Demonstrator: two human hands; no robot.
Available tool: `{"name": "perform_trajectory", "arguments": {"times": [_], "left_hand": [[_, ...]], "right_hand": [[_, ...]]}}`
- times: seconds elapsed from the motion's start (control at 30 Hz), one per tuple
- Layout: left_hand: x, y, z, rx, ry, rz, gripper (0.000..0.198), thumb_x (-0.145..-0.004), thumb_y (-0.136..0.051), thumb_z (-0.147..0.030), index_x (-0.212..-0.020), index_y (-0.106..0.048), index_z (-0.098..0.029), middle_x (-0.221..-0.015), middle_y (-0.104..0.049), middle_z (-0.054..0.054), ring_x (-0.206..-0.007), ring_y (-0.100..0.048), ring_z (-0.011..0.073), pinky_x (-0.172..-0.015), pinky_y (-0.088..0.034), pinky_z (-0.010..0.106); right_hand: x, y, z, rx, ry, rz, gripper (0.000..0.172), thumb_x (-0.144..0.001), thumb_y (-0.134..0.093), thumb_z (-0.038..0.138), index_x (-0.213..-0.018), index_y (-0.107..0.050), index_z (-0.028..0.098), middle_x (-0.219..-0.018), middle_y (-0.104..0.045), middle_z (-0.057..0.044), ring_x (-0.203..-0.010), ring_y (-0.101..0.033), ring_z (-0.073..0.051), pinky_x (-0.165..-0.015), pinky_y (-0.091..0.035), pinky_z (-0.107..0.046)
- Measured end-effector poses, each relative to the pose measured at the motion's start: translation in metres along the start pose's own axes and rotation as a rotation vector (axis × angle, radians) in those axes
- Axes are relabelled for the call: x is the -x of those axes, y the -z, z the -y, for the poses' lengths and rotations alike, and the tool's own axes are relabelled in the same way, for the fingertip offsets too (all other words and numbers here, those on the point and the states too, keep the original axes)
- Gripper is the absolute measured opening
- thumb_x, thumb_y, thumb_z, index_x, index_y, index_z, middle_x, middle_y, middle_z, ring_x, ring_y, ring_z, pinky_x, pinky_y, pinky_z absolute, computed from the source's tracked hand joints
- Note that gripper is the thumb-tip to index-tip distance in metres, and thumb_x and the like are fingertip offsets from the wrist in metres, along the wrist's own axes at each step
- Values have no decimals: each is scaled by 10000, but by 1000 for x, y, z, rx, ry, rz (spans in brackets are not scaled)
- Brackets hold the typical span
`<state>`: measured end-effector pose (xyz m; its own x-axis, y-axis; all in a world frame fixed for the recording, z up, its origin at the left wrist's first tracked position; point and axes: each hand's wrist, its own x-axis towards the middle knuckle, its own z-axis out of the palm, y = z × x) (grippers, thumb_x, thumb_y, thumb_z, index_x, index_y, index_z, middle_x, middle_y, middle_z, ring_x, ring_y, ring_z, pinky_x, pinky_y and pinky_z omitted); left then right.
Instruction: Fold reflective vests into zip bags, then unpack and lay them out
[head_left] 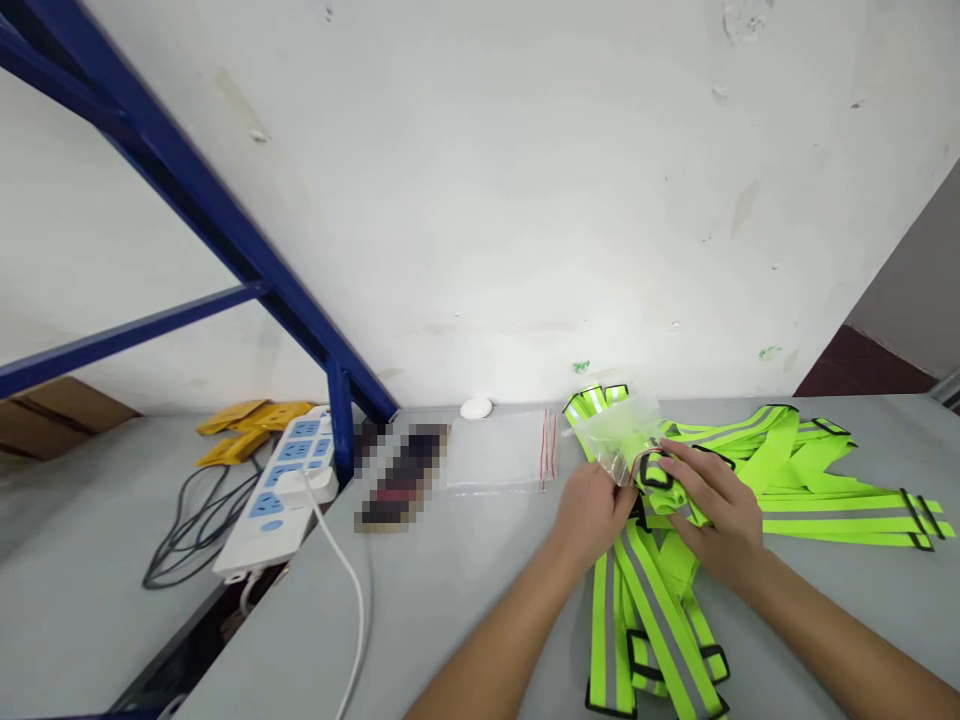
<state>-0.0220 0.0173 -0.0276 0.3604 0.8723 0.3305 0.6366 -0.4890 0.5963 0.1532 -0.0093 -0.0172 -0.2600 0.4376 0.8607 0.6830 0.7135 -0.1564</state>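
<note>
My left hand [592, 508] is closed on the edge of a clear plastic bag [619, 425] near its mouth. In my right hand [716, 510] is a folded bundle of neon yellow-green reflective strap [664, 485] with a black buckle, held at the bag's opening. How much of the bundle is inside the bag I cannot make out. Beneath and around both hands lie more reflective straps [652, 600] with grey stripes and black buckles, and another pile of straps [810, 480] spreads to the right.
Flat clear zip bags [495, 452] with red lines lie left of my hands, beside a small white oval object [476, 407] and a pixelated item [401, 480]. Farther left are a power strip [281, 490], a white cable [349, 570], yellow packets [251, 425] and a blue metal frame [225, 225].
</note>
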Motion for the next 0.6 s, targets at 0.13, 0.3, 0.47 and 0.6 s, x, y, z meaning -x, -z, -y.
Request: {"name": "perform_trajectory", "arguments": {"times": [0.13,0.3,0.47,0.6], "left_hand": [[1,-2,-3,68,-89,-70,407,-830,-437,-191,-1203,-594,-232,-1107,-682,75,-1083,-596,265,-905,-476,396],[0,6,-3,127,-108,-57,422,-860,-417,-164,-1235,-588,-250,-1171,-663,73,-1145,-567,258,-1013,-417,427],[-3,15,2,252,-147,-83,288,-901,-405,-208,-1054,-648,-206,-1074,-677,93,-1025,-603,248,-964,-448,429],[-5,25,0,421,-146,-82,277,-885,-414,-217,-984,-672,-196,-1064,-672,80,-1014,-605,233,-959,-463,405]], "right_hand": [[2,-4,-9,103,137,37,555,-806,-511,30,-1315,-538,249,-1208,-659,-107,-1111,-628,-228,-870,-543,-360],[3,-4,-20,65,158,163,490,-808,-550,70,-1259,-578,260,-1258,-638,-100,-1085,-632,-230,-816,-554,-357],[1,-1,-18,-57,141,222,502,-755,-551,34,-1216,-574,231,-1310,-603,-123,-1059,-637,-234,-795,-545,-359],[-1,1,-7,-137,155,174,524,-717,-520,-12,-1201,-559,185,-1242,-633,-161,-1084,-627,-246,-784,-538,-358]]}}
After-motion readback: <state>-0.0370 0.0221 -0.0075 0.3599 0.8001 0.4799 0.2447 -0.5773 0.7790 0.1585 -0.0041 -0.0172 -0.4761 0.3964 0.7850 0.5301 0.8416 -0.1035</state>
